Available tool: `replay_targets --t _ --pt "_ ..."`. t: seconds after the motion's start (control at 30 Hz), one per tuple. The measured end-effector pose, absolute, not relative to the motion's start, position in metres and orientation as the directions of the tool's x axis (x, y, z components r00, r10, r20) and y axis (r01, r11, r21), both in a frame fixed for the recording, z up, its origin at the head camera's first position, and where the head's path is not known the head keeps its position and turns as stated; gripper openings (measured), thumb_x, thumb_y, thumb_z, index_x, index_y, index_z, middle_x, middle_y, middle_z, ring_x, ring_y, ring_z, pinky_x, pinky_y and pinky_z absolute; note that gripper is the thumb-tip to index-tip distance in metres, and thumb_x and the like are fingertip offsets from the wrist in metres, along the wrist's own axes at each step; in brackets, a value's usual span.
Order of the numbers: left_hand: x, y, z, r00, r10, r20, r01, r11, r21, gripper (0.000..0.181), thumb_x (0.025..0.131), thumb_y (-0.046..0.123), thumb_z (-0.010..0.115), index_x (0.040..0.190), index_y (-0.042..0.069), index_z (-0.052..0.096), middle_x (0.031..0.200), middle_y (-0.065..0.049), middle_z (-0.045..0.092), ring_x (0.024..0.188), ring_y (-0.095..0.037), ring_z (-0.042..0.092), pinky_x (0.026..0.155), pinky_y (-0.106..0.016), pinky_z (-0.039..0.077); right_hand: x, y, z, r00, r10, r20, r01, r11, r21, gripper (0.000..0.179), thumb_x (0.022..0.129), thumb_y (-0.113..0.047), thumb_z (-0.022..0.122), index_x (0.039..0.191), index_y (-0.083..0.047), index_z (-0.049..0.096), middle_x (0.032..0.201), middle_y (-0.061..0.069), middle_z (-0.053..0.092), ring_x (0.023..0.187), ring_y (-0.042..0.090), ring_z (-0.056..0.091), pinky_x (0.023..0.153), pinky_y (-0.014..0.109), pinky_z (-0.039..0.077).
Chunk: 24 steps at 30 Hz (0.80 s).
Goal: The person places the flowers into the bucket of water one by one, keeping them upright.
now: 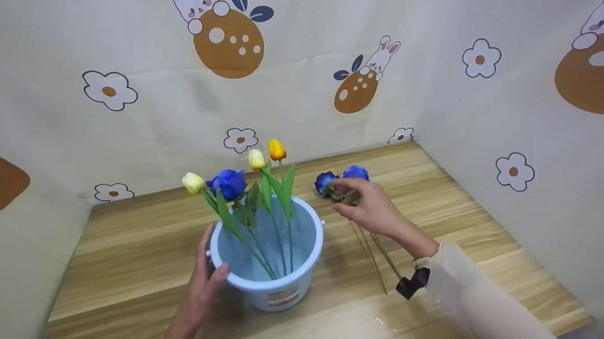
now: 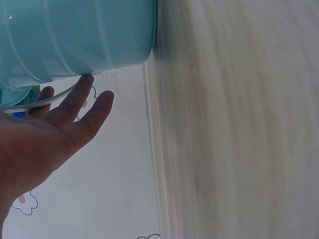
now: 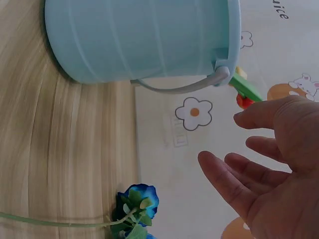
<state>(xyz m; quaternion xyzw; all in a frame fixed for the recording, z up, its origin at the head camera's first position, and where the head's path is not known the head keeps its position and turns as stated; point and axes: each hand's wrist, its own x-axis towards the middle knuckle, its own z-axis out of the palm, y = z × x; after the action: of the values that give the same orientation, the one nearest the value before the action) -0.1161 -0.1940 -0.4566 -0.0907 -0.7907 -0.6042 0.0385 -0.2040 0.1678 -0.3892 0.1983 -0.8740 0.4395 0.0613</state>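
A light blue bucket stands on the wooden table, holding a blue rose, an orange tulip and two pale yellow tulips. Against its left side rests my left hand, thumb at the rim and straight fingers along the outer wall, as the left wrist view shows from below. To the right of the bucket lie two blue artificial roses with long stems. Over these, my right hand hovers with fingers apart and slightly bent. Nothing is between its fingers in the right wrist view.
White curtain walls with bunny and flower prints enclose the table at the back and sides. The bucket's handle hangs down behind it. A black wrist device sits by the right sleeve.
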Motion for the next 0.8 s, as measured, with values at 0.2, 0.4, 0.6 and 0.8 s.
replay_targets --t 0.2,0.4,0.6,0.8 --pt "-0.116 -0.194 -0.456 -0.979 0.095 0.181 0.200 0.259 0.945 0.076 0.106 0.026 0.049 0.170 0.036 0.010 0.175 -0.013 0.020 0.149 -0.043 0.038 0.119 -0.063 0.036 -0.208 0.182 -0.395 -0.936 -0.282 0.210 -0.339 0.561 -0.755 0.050 0.092 -0.012 0.077 0.140 -0.004 0.065 0.123 0.022 0.072 0.094 0.031 0.077 0.071 0.033 0.066" --pt "-0.116 -0.194 -0.457 -0.974 0.101 0.201 0.220 0.241 0.945 0.076 0.106 0.023 0.049 0.171 0.033 0.011 0.174 -0.014 0.020 0.150 -0.043 0.036 0.119 -0.064 0.035 -0.212 0.196 -0.403 -0.948 -0.299 0.105 -0.277 0.620 -0.734 0.048 0.094 -0.017 0.076 0.139 -0.003 0.066 0.123 0.025 0.072 0.077 0.019 0.074 0.060 0.030 0.062" --pt "-0.115 -0.195 -0.459 -0.965 0.110 0.238 0.257 0.225 0.940 0.075 0.105 0.017 0.049 0.171 0.025 0.012 0.173 -0.018 0.021 0.147 -0.046 0.038 0.116 -0.065 0.039 -0.216 0.205 -0.413 -0.952 -0.300 0.058 -0.248 0.647 -0.722 0.050 0.095 -0.021 0.076 0.138 0.001 0.066 0.124 0.027 0.070 0.073 0.025 0.074 0.060 0.030 0.061" --pt "-0.116 -0.195 -0.459 -0.963 0.112 0.245 0.265 0.222 0.938 0.076 0.105 0.017 0.049 0.171 0.026 0.013 0.173 -0.018 0.021 0.148 -0.046 0.037 0.116 -0.065 0.038 -0.218 0.213 -0.418 -0.950 -0.311 0.008 -0.222 0.660 -0.718 0.043 0.095 -0.018 0.074 0.134 0.000 0.068 0.117 0.023 0.072 0.073 0.029 0.074 0.060 0.036 0.063"
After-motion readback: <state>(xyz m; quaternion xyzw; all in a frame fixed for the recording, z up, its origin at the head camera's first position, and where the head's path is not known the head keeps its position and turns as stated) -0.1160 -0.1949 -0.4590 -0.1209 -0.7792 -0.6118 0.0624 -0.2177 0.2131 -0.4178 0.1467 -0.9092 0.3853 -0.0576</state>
